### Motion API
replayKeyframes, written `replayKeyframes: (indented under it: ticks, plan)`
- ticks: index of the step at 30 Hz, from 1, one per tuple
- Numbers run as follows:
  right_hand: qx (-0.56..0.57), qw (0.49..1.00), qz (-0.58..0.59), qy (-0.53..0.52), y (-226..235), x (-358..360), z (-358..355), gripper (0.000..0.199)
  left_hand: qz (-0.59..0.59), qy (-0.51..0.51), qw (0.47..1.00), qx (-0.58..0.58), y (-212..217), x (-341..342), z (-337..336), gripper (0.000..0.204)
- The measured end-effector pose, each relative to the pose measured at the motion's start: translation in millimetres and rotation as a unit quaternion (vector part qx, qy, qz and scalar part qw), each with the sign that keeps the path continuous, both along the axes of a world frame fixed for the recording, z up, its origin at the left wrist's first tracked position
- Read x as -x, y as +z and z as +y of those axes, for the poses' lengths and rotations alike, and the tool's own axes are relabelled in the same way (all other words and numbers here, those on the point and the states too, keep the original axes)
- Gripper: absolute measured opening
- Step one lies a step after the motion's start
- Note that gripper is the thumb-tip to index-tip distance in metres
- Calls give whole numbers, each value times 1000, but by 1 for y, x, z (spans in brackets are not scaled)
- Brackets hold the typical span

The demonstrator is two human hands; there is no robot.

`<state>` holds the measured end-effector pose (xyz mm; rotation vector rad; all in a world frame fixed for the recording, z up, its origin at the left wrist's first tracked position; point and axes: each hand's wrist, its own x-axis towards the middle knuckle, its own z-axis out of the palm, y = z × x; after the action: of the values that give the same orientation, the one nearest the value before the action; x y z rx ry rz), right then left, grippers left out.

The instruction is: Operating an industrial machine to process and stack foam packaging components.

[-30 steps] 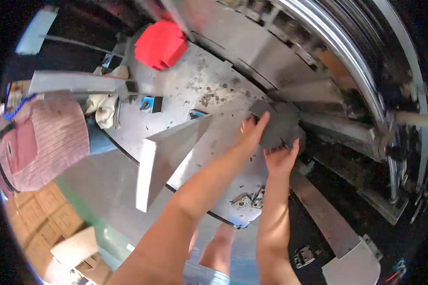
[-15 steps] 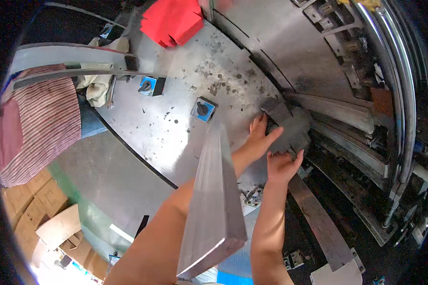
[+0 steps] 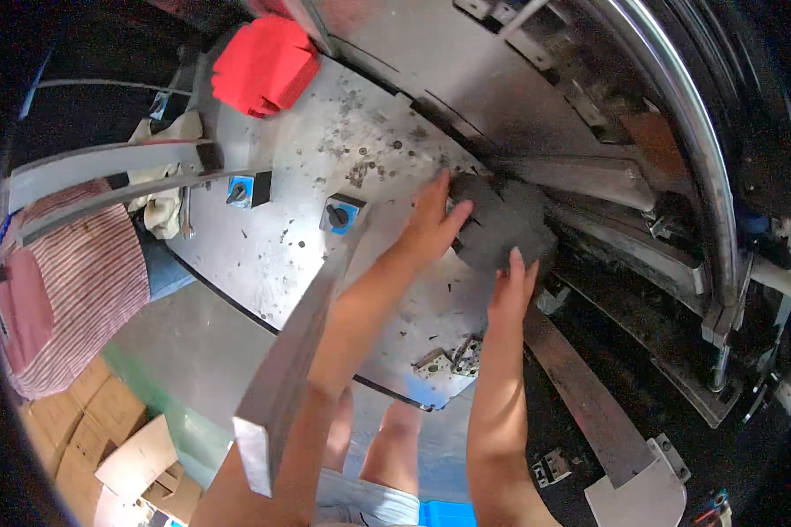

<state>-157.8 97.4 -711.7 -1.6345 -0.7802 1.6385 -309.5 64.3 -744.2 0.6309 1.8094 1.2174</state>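
Note:
A dark grey flat piece (image 3: pixel 505 227) lies at the far edge of the steel machine table (image 3: pixel 325 158), against the machine's opening. My left hand (image 3: pixel 431 224) rests flat on the piece's left edge, fingers spread. My right hand (image 3: pixel 511 285) presses on its near edge, fingers pointing up at it. Both hands touch the piece; neither is closed around it. A long metal bar (image 3: pixel 294 360) runs along my left forearm and hides part of it.
A red stack of sheets (image 3: pixel 264 63) lies at the table's far left. Two blue magnetic blocks (image 3: pixel 237 191) (image 3: pixel 338 213) stand on the table. A person in a striped shirt (image 3: pixel 70 290) sits at left. Machine rails (image 3: pixel 677 176) fill the right; cardboard (image 3: pixel 105 439) lies below left.
The view has shifted closer over the table. My hands stay on the dark piece, which has slid a little further toward the machine's opening.

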Motion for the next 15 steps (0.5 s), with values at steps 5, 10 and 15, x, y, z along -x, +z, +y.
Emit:
replayKeyframes:
  ticks: [5,10,15]
  plan:
    - [39,998,13,-51,-5,0,13,78,-65,32,996,52,12,5,13,58]
    - [-17,996,78,-50,-2,-4,20,56,-56,-23,998,20,4,13,19,54]
    - [-23,998,10,-56,-9,2,21,56,7,-14,999,36,27,5,23,53]
